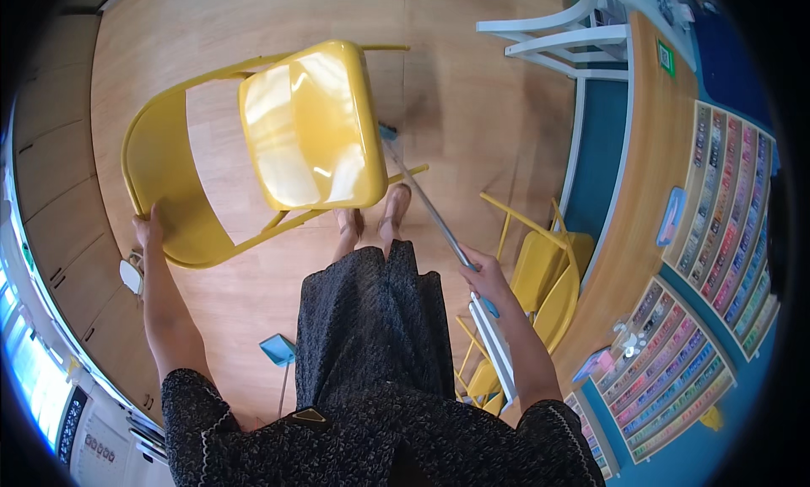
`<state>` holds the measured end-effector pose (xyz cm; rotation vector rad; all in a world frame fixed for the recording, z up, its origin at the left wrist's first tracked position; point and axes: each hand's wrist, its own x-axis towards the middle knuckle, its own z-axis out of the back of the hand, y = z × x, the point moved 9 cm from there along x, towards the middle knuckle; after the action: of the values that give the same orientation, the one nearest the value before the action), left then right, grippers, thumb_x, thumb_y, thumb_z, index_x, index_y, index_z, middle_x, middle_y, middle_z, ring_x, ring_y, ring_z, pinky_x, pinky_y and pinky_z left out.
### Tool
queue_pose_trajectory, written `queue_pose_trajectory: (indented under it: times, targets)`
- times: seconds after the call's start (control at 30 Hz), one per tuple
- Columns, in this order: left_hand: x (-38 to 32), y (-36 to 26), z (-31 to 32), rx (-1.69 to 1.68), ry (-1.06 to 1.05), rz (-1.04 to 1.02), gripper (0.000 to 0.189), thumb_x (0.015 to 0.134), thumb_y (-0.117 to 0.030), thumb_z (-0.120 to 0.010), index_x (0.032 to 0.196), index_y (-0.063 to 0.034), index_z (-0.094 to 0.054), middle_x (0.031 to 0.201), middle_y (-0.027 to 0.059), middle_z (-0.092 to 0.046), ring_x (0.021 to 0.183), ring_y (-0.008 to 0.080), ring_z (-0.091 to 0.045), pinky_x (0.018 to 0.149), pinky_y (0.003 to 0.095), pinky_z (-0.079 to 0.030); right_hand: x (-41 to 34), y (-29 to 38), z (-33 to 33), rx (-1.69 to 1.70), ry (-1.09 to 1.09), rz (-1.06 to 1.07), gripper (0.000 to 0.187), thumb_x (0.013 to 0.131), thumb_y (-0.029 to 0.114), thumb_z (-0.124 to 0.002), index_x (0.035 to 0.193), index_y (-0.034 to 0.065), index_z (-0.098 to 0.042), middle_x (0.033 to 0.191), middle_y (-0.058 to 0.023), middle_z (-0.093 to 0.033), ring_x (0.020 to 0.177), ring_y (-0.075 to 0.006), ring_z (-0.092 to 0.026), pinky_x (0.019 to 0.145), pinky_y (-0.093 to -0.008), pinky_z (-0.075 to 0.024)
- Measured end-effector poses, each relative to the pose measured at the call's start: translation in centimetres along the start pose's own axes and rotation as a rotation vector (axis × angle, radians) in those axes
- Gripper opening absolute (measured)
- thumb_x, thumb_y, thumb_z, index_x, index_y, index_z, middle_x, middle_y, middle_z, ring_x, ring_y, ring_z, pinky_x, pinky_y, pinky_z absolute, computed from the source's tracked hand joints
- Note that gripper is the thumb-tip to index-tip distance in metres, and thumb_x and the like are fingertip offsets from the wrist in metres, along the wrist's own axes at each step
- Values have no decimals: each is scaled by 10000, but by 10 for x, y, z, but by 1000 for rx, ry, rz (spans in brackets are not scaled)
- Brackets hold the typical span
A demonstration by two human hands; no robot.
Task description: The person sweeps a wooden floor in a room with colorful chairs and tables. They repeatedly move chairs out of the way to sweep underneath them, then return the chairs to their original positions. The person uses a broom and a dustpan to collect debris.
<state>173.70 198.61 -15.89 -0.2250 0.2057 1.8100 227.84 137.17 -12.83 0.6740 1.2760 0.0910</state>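
A yellow metal folding chair (pixel 316 126) stands unfolded before me. My left hand (pixel 149 228) grips the edge of its backrest (pixel 171 171). In my right hand (pixel 484 275) is the grey handle of a broom (pixel 430 209), its blue grip end showing below the fist. The handle slants up and left to the broom's blue head (pixel 388 131) on the floor, partly hidden by the chair seat. My feet stand close to the chair.
A blue long-handled dustpan (pixel 278 350) is at the lower left. Yellow folding chairs (pixel 538 265) stand at the right beside a wooden counter (pixel 645 139) with trays of small coloured items (pixel 728 215). White legs (pixel 557 38) jut out at upper right. Cabinets (pixel 57 190) line the left.
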Motion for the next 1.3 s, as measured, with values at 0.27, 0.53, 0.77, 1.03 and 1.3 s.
queue_pose_trajectory:
  times: [0.27, 0.53, 0.77, 1.03, 1.3]
  targets:
    - [13, 1, 0, 42, -41, -39, 758, 706, -595, -598, 1159, -16, -412, 1085, 208, -556, 995, 377, -541, 844, 428, -427, 71, -42, 67, -346, -551, 171, 487, 816, 72, -534, 1290, 115, -433, 607, -75, -454, 488, -147, -462, 460, -288, -388]
    - [-19, -27, 18, 70, 37, -54, 745, 707, -609, -579, 1150, -26, -445, 1096, 210, -558, 1022, 370, -534, 854, 422, -425, -20, -178, 10, -515, -507, 233, 543, 798, 52, -511, 1320, 114, -376, 965, -244, -581, 812, -339, -591, 675, -346, -463]
    - [-78, -79, 47, -105, 167, -151, 627, 700, -545, -647, 1028, -15, -584, 944, 158, -630, 886, 298, -606, 763, 361, -475, -188, -320, -97, -583, -211, -72, 626, 725, 31, -495, 1327, 149, -372, 594, -146, -521, 501, -264, -545, 468, -378, -424]
    - [-178, -169, 20, -876, 835, -219, 393, 797, -223, -650, 1074, 41, -562, 988, 99, -607, 879, 172, -582, 756, 300, -474, -238, -257, -134, -402, -251, -352, 596, 730, 55, -521, 1294, 213, -413, 755, -181, -583, 739, -328, -604, 645, -407, -493]
    - [-248, -231, 2, -980, 1073, -423, 257, 716, -67, -558, 959, 14, -546, 831, 61, -559, 788, 158, -542, 689, 286, -451, -267, -260, -155, -235, -381, -359, 621, 712, 85, -540, 1302, 212, -395, 905, -204, -611, 823, -353, -601, 702, -430, -488]
